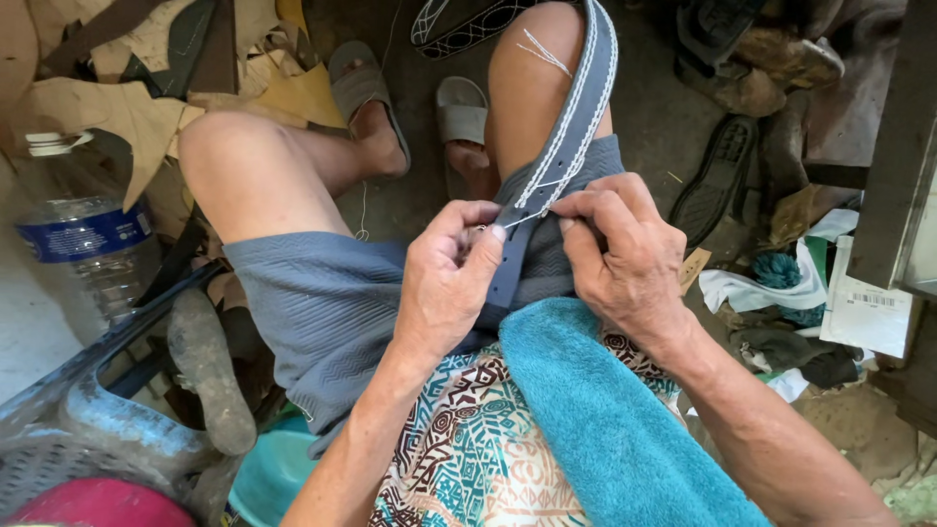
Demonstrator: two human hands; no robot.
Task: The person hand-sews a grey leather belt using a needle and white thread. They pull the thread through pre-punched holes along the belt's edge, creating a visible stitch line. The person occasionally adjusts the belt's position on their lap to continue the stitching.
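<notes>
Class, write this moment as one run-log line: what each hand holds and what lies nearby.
left hand: pinches grey strap | right hand: pinches white thread at strap | lap: teal towel | nearby: water bottle

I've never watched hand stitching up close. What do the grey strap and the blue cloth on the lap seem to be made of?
The grey strap looks like leather or a synthetic imitation: matte, stiff, with rows of white stitching along its edges. The blue cloth looks like terry towelling: a fuzzy, looped pile.
</notes>
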